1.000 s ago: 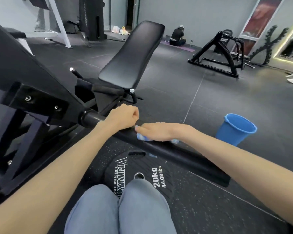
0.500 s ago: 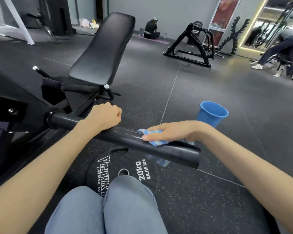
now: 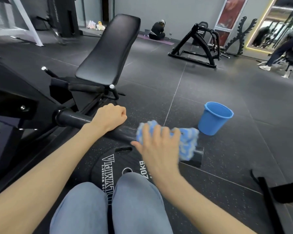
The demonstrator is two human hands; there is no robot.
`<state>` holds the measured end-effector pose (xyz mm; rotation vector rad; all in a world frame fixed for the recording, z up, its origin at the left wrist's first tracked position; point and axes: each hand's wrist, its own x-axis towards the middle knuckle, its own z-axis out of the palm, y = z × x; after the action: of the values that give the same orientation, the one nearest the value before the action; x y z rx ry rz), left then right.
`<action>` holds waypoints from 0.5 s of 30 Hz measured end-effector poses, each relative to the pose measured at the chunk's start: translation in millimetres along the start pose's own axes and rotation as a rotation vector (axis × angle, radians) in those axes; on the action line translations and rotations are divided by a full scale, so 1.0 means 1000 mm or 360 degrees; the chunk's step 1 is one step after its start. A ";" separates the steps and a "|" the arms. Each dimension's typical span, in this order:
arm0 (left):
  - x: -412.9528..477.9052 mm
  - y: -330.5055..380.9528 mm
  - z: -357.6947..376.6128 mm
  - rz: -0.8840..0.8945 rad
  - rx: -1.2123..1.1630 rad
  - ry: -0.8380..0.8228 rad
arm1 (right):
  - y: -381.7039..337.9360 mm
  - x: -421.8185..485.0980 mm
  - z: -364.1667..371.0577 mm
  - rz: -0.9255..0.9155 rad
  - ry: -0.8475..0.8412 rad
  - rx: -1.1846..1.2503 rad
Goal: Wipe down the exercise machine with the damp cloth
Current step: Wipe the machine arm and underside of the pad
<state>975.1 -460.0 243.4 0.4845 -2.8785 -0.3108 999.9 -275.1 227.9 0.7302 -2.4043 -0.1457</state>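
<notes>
The left hand (image 3: 111,116) has its fingers curled around the black bar (image 3: 74,119) of the exercise machine, the right hand (image 3: 156,149) grips the blue cloth (image 3: 187,141) near the bar's free end, beside a blue bucket (image 3: 213,118) on the floor

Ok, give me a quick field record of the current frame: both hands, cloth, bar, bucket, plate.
left hand: gripping the black bar near its collar
right hand: holding the blue and white cloth on the bar near its free end
cloth: bunched, draped over the bar
blue bucket: upright on the floor beyond the bar's end; contents not visible
weight plate: flat on the floor under the bar, marked 20kg
bench pad: inclined, behind the bar
</notes>
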 end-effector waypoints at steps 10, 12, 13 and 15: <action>-0.002 -0.001 0.003 -0.0020 -0.0064 0.0036 | 0.065 -0.017 -0.015 -0.0334 0.0300 0.0320; -0.002 -0.001 0.002 -0.0022 -0.0070 0.0040 | 0.068 -0.014 -0.015 -0.0348 0.0099 0.0315; -0.001 -0.001 0.002 -0.0023 -0.0066 0.0043 | 0.066 -0.012 -0.015 -0.0327 0.0013 0.0288; -0.001 -0.001 0.003 -0.0023 -0.0067 0.0044 | 0.057 -0.008 -0.013 -0.0306 -0.0052 0.0196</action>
<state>975.4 -460.5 239.7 0.4986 -2.8370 -0.3631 986.2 -222.1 249.8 1.0235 -2.3869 -0.0885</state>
